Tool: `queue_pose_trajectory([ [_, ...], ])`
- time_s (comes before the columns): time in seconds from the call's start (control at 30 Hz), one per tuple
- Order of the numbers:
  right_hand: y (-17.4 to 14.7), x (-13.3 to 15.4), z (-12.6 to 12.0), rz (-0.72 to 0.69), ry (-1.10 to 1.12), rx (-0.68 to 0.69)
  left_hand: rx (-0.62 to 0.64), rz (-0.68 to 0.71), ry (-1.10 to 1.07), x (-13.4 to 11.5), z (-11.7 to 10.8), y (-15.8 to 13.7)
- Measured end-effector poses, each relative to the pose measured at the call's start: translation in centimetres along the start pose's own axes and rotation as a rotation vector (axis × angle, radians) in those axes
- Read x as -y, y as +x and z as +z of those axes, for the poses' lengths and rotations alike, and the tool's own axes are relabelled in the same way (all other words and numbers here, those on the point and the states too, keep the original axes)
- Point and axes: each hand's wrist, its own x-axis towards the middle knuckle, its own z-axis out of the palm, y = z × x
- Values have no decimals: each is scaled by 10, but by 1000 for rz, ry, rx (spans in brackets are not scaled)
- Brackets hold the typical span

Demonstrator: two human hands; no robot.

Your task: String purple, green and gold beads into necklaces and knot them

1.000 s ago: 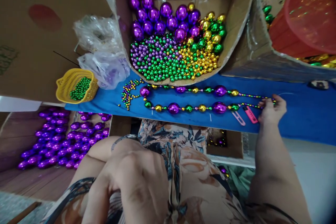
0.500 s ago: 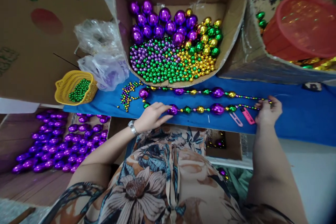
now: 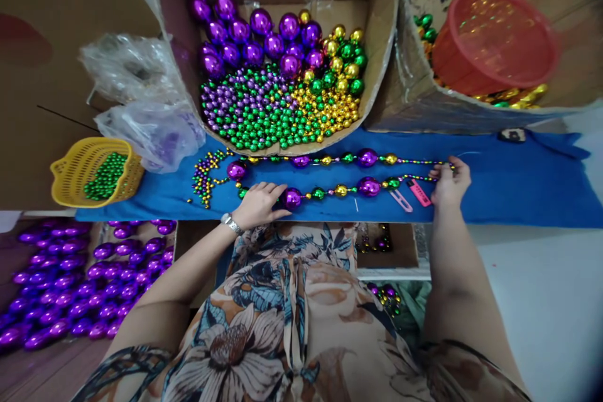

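Note:
A bead necklace [image 3: 341, 190] of purple, green and gold beads lies in a long loop on the blue cloth [image 3: 518, 188]. My left hand [image 3: 260, 206], a watch on its wrist, is at the loop's near strand, with thumb and forefinger closed about a large purple bead. At the loop's right end, my right hand [image 3: 450, 183] pinches the thin strands of tiny beads. Close to that hand lie a pink lighter [image 3: 419, 193] and a pale pink clip-like piece [image 3: 400, 200]. Loose small beads [image 3: 203, 179] are scattered left of the loop.
Behind the necklace stands a cardboard box [image 3: 381, 69] of sorted beads. A red tub [image 3: 452, 53] sits in another box at right. Left are a yellow basket [image 3: 66, 179] of green beads and plastic bags [image 3: 151, 132]. Large purple beads [image 3: 85, 289] fill a lower box.
The camera view has turned to the right, so everything appears further left. Both hands keep nearly the same places on the necklace.

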Motion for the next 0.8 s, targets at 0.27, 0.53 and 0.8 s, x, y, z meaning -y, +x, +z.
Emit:
queue_pose_trajectory([
  [0.27,-1,3,3,16,0,-13,38,-20,54,4,4,0],
  [0.53,-2,4,2,27,14,-14,58,-39,69,4,3,-3],
  [0.8,-3,6,2,34,3,-12,49,-36,50,8,2,-8],
])
